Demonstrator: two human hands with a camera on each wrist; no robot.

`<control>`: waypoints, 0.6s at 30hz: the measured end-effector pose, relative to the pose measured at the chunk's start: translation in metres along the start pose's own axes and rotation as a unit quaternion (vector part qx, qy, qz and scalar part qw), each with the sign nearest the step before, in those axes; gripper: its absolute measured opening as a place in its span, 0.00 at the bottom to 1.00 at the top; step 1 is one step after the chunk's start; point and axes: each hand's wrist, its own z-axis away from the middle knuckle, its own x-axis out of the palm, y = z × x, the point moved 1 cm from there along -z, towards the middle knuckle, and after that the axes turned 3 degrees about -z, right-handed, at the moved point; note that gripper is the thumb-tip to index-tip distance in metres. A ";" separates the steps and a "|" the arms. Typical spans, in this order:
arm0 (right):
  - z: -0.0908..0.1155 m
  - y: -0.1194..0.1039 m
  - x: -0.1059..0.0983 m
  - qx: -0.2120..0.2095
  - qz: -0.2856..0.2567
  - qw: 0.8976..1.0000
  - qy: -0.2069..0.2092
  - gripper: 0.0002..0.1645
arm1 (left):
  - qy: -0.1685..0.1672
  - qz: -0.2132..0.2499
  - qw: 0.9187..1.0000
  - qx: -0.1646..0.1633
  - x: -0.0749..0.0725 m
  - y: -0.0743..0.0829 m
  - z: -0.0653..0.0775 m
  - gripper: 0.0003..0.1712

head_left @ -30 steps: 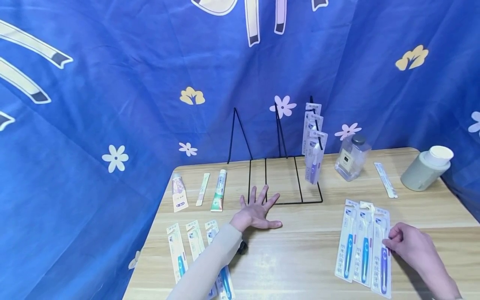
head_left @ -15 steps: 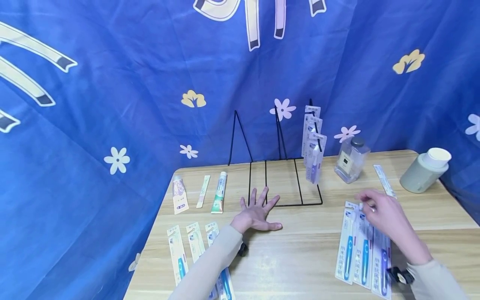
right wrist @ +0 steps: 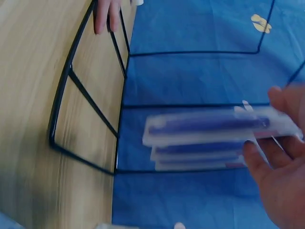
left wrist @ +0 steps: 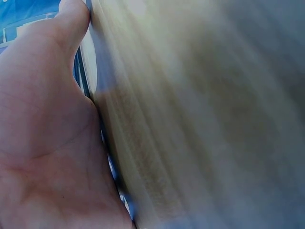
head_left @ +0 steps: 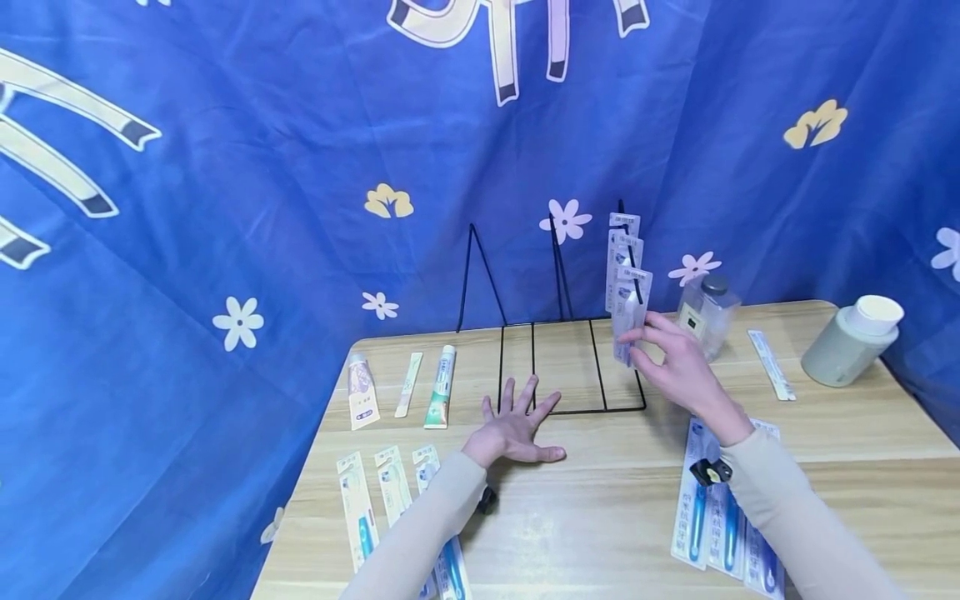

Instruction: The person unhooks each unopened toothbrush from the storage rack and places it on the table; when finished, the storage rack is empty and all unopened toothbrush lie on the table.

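Observation:
In the head view, my left hand (head_left: 514, 432) lies with spread fingers over the front bar of a black wire rack (head_left: 570, 411). Its palm and bare wood fill the left wrist view. My right hand (head_left: 678, 367) pinches the lower part of the front packaged toothbrush (head_left: 630, 293), which hangs from the rack's right arm. Behind that one hang other packaged toothbrushes (head_left: 624, 250). The right wrist view shows the right hand's thumb and fingers (right wrist: 259, 164) around the blurred package (right wrist: 200, 128). Flat packaged toothbrushes (head_left: 688, 508) lie below the right forearm, partly covered by it.
Further packaged toothbrushes (head_left: 358, 508) lie at front left, partly under the left sleeve. Behind them are a toothpaste tube (head_left: 441, 387), a slim packet (head_left: 408, 385) and a small tube (head_left: 362, 392). A clear bottle (head_left: 716, 312), a thin packet (head_left: 771, 365) and a grey-green bottle (head_left: 847, 346) stand or lie at right.
My right hand has moved from the flat packages at right, up and left to the hanging toothbrushes, and now pinches the front one. My left hand has stayed in place.

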 end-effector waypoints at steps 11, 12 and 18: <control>-0.004 -0.011 0.004 0.020 0.004 0.997 0.079 0.15 | 0.004 -0.001 1.000 0.001 0.001 0.000 -0.001 0.58; -0.001 -0.011 0.001 0.019 0.005 0.996 0.082 0.16 | 0.004 -0.001 1.000 0.001 0.001 0.000 -0.001 0.58; 0.020 -0.008 -0.030 0.012 0.030 0.994 0.105 0.18 | 0.006 -0.004 1.000 0.001 0.000 0.001 0.000 0.58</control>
